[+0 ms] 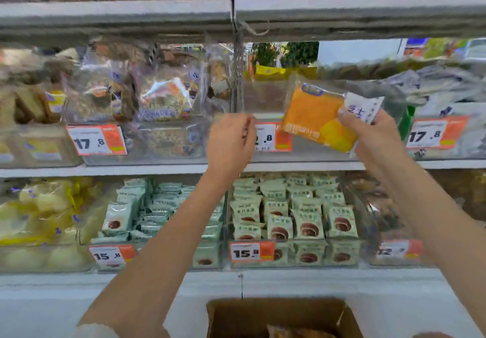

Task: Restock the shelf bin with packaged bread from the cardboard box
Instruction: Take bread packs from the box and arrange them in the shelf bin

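Cardboard box (278, 316) below; right hand (378, 137) pinches bread packet (315, 119), left hand (231, 143) loosely curled, holding nothing.

Your left hand (231, 143) and right hand (373, 137) are bare: no gloves, rings or watch visible. Both forearms are bare too. Only clothing showing is a white sleeve edge (94, 331) on your left arm, left of the cardboard box (278, 316). Right sleeve isn't visible.

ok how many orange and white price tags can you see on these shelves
6. Middle shelf: 17.8 tag at left, one behind the left hand, 17.8 tag at right. Lower shelf: 15.8 tag at left, 15.8 tag at centre, blurred one at right. Others may be hidden.
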`<state>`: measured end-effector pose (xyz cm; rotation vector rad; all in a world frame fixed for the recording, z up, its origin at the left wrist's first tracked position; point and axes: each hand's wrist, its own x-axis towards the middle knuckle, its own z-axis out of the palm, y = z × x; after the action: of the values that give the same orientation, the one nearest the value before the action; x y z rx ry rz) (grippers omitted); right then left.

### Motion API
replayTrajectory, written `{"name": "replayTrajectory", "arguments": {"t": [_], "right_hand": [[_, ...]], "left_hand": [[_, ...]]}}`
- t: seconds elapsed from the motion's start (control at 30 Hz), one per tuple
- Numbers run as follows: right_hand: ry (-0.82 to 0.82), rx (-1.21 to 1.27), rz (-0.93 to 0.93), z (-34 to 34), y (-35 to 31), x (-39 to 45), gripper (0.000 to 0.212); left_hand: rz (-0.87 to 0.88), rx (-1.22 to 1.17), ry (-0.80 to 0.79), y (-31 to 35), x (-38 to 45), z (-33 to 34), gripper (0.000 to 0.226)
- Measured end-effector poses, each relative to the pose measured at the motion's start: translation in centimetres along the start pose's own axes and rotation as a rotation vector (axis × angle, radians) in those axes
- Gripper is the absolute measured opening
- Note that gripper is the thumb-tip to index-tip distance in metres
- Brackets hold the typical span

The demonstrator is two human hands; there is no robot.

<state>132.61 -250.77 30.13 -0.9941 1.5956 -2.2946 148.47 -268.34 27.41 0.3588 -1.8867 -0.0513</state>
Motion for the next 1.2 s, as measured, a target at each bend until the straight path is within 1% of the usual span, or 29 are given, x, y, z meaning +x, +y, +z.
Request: {"name": "replayTrajectory", "arguments": {"t": [0.03,0.07,0.13,0.17,0.2,0.23,0.3,0.33,0.4,0.47,0.57,0.67,0.73,0.8,0.83,0.87,0.9,1.0,1.03,1.1,1.17,1.2], "right_hand": [[-0.001,0.009,-0.039,0.2,-1.1,1.8,0.056],[-0.007,0.006,-0.056,0.4,-1.8,3.7,0.07],[-0.036,0.001,-0.068,0.5,-2.5,7.5,0.09],[-0.051,-0.023,-0.061,0.6,-2.6,9.4,0.094],[-0.063,-0.087,-0.039,1.0,-2.7,10.9,0.093],[-0.088,-0.166,-0.019,1.7,-2.6,12.2,0.083],[-0.132,-0.301,0.002,3.2,-1.1,14.7,0.054],[-0.107,-0.358,0.001,3.9,0.1,15.9,0.046],[-0.065,-0.401,0.043,5.4,2.8,18.4,0.045],[-0.073,-0.447,0.083,7.0,4.8,20.9,0.049],[-0.184,-0.545,0.125,8.7,7.0,23.6,0.047],[-0.286,-0.534,0.175,10.0,9.2,24.9,0.048],[-0.34,-0.51,0.195,10.6,10.5,25.3,0.04],[-0.405,-0.461,0.228,10.9,12.1,25.5,0.022],[-0.413,-0.447,0.249,10.9,13.0,25.6,0.019],[-0.398,-0.458,0.249,10.8,13.8,25.6,0.022],[-0.364,-0.507,0.218,10.6,14.5,25.8,0.029],[-0.272,-0.859,0.084,10.8,15.4,25.8,0.05],[-0.238,-0.924,0.077,11.1,15.4,25.7,0.051],[-0.213,-0.963,0.115,11.4,14.9,24.9,0.041],[-0.265,-1.0,0.096,11.5,14.5,24.4,0.028],[-0.298,-1.015,0.074,11.4,14.3,24.2,0.027]], "left_hand": [[0.147,0.061,0.019,-0.4,1.6,0.6,0.022],[0.246,0.102,0.02,-0.7,2.9,1.4,0.024],[0.31,0.214,-0.006,-1.1,4.3,3.4,0.03],[0.308,0.284,0.002,-1.2,4.4,4.3,0.036],[0.302,0.353,0.024,-1.2,4.3,5.1,0.043],[0.287,0.393,0.058,-1.2,4.3,5.6,0.049],[0.273,0.434,0.161,-1.7,4.4,6.5,0.052],[0.276,0.44,0.206,-1.9,4.4,6.7,0.053],[0.294,0.427,0.24,-2.1,4.4,7.0,0.053],[0.323,0.423,0.255,-2.4,4.3,7.4,0.052],[0.34,0.371,0.312,-2.6,4.2,7.8,0.06],[0.359,0.328,0.324,-2.9,4.0,8.0,0.066],[0.369,0.314,0.324,-2.9,4.0,8.0,0.065],[0.37,0.295,0.318,-3.0,4.0,8.0,0.064],[0.376,0.285,0.321,-3.0,3.9,8.0,0.063],[0.381,0.276,0.327,-3.0,3.9,8.0,0.061],[0.384,0.27,0.333,-2.9,3.9,8.0,0.06],[0.379,0.262,0.349,-2.8,3.9,8.0,0.059],[0.379,0.26,0.355,-2.8,4.0,8.0,0.059],[0.373,0.253,0.359,-2.9,4.0,8.1,0.059],[0.367,0.25,0.361,-2.9,4.0,8.2,0.06],[0.362,0.247,0.358,-2.9,4.0,8.3,0.06]]}}
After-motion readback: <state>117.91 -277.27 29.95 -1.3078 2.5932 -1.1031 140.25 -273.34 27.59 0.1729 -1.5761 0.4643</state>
